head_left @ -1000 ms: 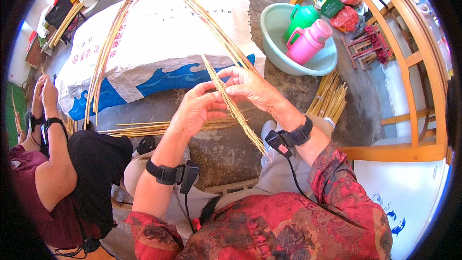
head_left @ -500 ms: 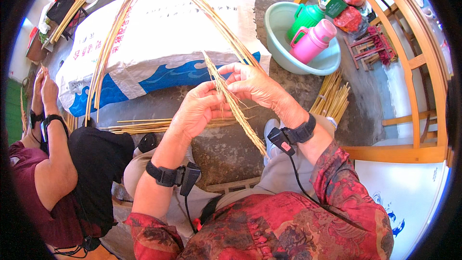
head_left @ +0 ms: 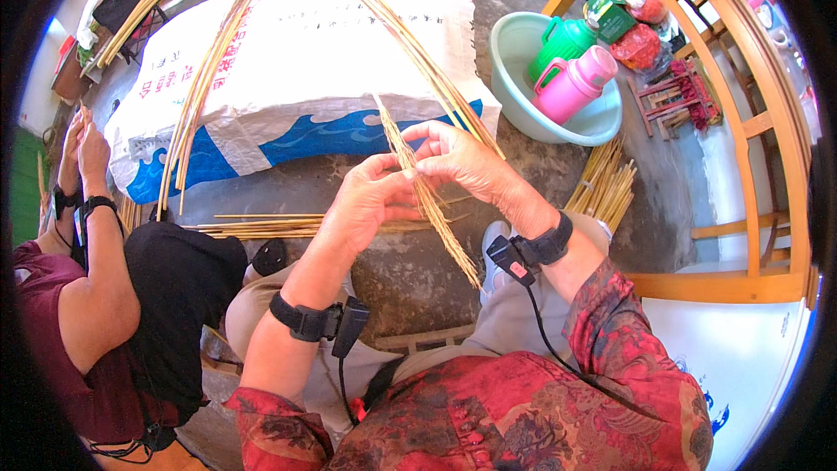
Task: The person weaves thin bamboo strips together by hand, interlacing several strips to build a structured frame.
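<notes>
At centre, we see left hand (head_left: pixel 359 202) and right hand (head_left: pixel 469 162), thumbs and fingers nearly closed, pinching the straw (head_left: pixel 430 206) between them. Gathered, ends loose: we judge it part-done. Further, stalks (head_left: pixel 402 40) at twelve lie unworked across the sack (head_left: pixel 305 61).

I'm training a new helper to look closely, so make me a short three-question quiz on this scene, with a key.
1. True or false: the pink flask is in the basin.
2. Choose: what do the left hand and right hand hold together? A) the basin B) dried stalks C) the pink flask
3. Fill in: the white cover has ____ waves along its near side.

Key: 1. True. 2. B. 3. Blue.
</notes>
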Motion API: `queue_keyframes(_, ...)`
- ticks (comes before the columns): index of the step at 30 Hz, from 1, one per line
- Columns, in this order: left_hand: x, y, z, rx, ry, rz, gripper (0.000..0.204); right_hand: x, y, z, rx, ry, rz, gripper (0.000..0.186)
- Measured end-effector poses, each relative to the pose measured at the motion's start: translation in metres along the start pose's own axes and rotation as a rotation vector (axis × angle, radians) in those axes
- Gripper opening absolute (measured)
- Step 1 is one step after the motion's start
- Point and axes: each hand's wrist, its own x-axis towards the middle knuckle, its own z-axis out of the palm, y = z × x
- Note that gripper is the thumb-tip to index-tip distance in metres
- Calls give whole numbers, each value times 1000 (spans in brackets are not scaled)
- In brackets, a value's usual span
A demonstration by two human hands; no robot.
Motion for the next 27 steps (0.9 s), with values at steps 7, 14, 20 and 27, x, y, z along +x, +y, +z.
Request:
queue_keyframes(7,3,-2,-5,56,36,43,18,-2,4,7,-101,26,-11,42)
queue_keyframes(14,1,5,-6,-22,-56,29,17,-2,4,3,-31,14,-10,45)
queue_keyframes(20,4,3,-10,-64,-70,35,21,-6,-3,6,46,5,41,47)
queue_keyframes(27,3,3,-9,-45,-46,28,20,-5,-4,7,203,3,85,49)
